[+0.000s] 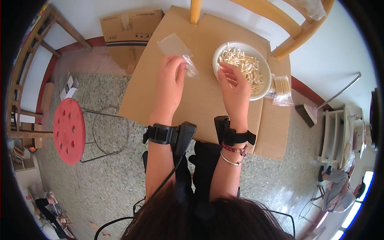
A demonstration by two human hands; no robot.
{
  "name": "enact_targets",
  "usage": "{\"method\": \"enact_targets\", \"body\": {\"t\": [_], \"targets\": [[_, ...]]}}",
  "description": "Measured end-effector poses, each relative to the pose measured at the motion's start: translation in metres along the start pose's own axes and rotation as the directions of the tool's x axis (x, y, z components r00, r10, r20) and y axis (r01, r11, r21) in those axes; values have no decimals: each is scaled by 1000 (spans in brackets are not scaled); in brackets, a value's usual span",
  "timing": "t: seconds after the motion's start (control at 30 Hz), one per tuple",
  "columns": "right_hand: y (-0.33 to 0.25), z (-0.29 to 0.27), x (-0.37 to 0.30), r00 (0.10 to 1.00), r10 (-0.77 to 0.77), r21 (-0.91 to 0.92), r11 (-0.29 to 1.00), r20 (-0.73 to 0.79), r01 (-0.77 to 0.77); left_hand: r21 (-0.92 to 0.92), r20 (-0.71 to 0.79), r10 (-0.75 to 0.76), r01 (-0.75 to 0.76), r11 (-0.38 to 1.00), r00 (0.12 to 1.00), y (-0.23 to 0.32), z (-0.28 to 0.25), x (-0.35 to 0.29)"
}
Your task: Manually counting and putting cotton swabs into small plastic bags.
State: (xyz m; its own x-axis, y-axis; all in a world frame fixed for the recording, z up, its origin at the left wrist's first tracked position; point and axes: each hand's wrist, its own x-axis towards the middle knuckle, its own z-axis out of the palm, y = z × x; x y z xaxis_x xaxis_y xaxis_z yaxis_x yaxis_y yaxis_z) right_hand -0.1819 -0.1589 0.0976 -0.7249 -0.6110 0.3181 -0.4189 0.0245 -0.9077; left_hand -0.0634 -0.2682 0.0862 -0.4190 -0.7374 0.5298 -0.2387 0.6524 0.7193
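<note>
My left hand (170,82) is closed in a pinch on the edge of a small clear plastic bag (192,71), which has some pale contents low in it. Just beyond it, a flat clear bag (173,45) lies on the cardboard. My right hand (235,88) is over the left side of a white bowl (263,90), fingers curved and apart, with nothing plainly held. Loose cotton swabs (250,66) fill the bowl in a tangled heap. To the bowl's right rests a clear bag packed with cotton swabs (282,86) lined up side by side.
The cardboard sheet (200,108) covers a wooden chair (280,20). A red round stool (69,131) stands at left, a cardboard box (130,28) behind. At right are a broom (308,114) and a white shelf (333,138). Other people (340,192) sit farther off.
</note>
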Motion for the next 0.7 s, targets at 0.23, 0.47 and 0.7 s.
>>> {"method": "enact_targets", "body": {"t": [0.23, 0.47, 0.7], "targets": [[23, -16, 16, 975, -128, -299, 952, -182, 69, 269, 482, -178, 49, 962, 858, -10, 0, -19], [52, -14, 36, 983, 76, -285, 951, -167, -122, 91, 461, -106, 72, 993, 881, -5, 13, -28], [46, -3, 37, 962, 111, -157, 976, -251, -153, 153, 348, -153, 105, 983, 925, -1, -8, -15]]}}
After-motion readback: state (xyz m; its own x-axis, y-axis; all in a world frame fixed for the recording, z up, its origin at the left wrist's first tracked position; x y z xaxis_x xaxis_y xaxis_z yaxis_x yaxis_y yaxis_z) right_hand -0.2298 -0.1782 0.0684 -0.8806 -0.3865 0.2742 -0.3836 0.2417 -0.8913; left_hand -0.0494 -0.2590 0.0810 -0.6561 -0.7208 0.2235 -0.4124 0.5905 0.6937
